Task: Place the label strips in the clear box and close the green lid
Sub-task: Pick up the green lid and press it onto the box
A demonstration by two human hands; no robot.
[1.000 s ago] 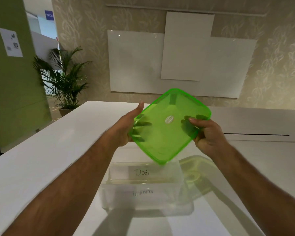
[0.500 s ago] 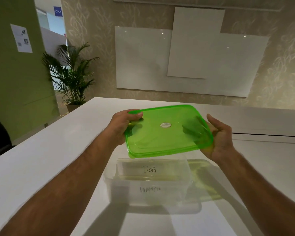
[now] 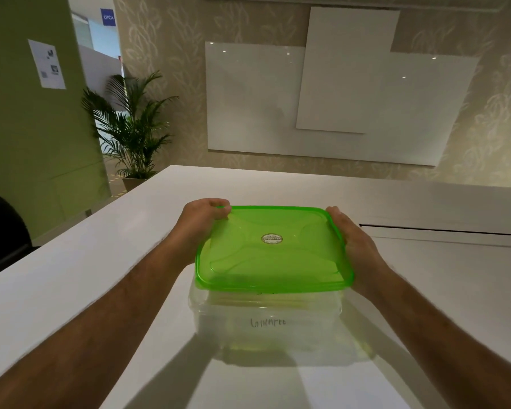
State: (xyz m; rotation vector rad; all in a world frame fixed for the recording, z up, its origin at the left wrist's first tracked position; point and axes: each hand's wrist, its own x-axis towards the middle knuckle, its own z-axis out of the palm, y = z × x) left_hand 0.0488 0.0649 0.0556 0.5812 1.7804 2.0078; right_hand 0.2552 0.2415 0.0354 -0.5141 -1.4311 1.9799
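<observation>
The green lid (image 3: 273,249), translucent with an oval sticker in its middle, lies flat over the top of the clear box (image 3: 266,329). My left hand (image 3: 201,224) grips the lid's far left corner, thumb on top. My right hand (image 3: 356,246) holds its right edge. A label strip (image 3: 267,322) with handwriting shows through the box's near wall; other strips inside are mostly hidden under the lid. I cannot tell whether the lid's rim is pressed fully onto the box.
The box stands on a white table (image 3: 71,278) that runs far ahead and to both sides. A dark slot (image 3: 443,230) crosses the table at the right. A black chair (image 3: 3,231) sits at the left edge; a potted palm (image 3: 130,128) stands beyond.
The lid went from tilted and raised in front of me to level, then came down onto the top of the box. Both hands moved down with it.
</observation>
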